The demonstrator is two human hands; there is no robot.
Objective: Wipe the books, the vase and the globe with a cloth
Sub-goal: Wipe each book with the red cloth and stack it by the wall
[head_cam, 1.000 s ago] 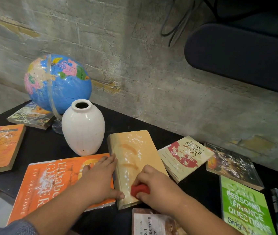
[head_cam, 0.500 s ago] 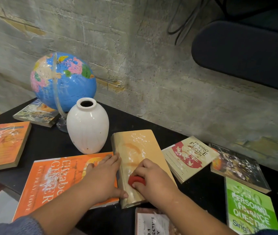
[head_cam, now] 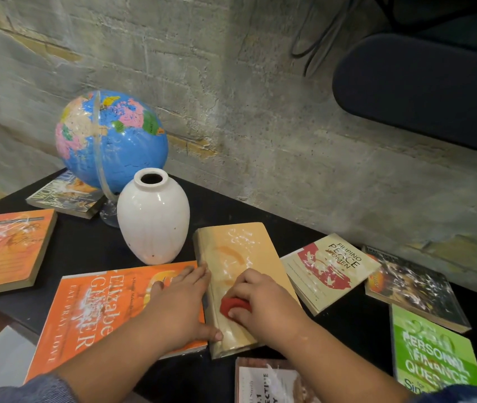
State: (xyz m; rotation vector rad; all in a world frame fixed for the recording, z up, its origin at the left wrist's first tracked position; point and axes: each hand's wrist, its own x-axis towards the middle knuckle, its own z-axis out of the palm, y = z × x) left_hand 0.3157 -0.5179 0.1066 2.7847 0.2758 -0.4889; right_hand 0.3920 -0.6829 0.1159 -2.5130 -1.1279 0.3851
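Observation:
A tan book point(head_cam: 238, 251) lies in the middle of the black table point(head_cam: 92, 245), smeared with white streaks. My right hand point(head_cam: 263, 301) grips a red cloth point(head_cam: 232, 306) and presses it on the book's cover. Flat beside the book's left edge, my left hand point(head_cam: 177, 303) rests partly on a large orange book point(head_cam: 94, 309), thumb against the tan book's spine. A white vase point(head_cam: 153, 219) stands upright just behind, and a blue globe point(head_cam: 115, 138) on its stand is behind the vase.
Several more books lie around: an orange one point(head_cam: 7, 248) at left, one under the globe point(head_cam: 65, 196), a cream and red one point(head_cam: 330, 266), a dark one point(head_cam: 411, 286), a green one point(head_cam: 432, 353). A concrete wall point(head_cam: 260, 126) backs the table.
My right hand has slid the red cloth slightly up the tan book's cover. My left hand stays in place. The camera view has shifted a little to the left.

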